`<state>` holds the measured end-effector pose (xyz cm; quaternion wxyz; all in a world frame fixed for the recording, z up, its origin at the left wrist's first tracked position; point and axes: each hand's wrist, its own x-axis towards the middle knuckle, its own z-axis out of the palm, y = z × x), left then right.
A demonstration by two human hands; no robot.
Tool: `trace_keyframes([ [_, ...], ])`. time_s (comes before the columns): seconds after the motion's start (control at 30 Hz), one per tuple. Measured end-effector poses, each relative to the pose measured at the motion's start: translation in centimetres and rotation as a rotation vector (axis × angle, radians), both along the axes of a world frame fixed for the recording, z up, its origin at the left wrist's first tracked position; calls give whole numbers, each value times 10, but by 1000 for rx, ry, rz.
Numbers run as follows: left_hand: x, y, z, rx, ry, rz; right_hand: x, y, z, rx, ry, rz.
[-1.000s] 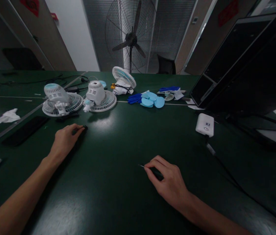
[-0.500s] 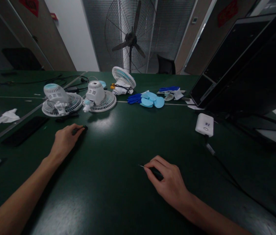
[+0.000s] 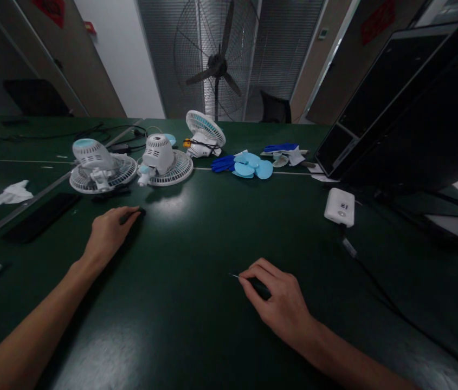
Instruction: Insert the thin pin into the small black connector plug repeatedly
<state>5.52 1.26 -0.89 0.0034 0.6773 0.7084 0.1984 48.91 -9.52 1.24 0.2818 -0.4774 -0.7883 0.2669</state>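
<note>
My right hand is closed around the dark handle of a screwdriver, its thin metal shaft pointing left just above or on the green table. Over on the left, my left hand pinches a small black object at the tabletop; most of it is hidden by the fingers, so its kind is unclear. Beyond that hand, two white desk fans, one fan and another fan, lie face down on their grilles. A third fan lies farther back, its grille tilted up.
Light-blue fan blades lie beside a blue glove. A white power bank with a black cable sits at right, before a large black monitor. A black flat panel and crumpled tissue lie at left.
</note>
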Motion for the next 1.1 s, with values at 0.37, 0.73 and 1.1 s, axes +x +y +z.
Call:
trace_keyframes([
  [0.37, -2, 0, -2, 11, -5, -26, 1, -1, -1, 0, 19, 6],
  [0.73, -1, 0, -1, 11, -8, -50, 1, -1, 0, -24, 23, 3],
  [1.1, 11, -7, 8, -5, -41, -106, -1, 0, -6, 25, 11, -6],
])
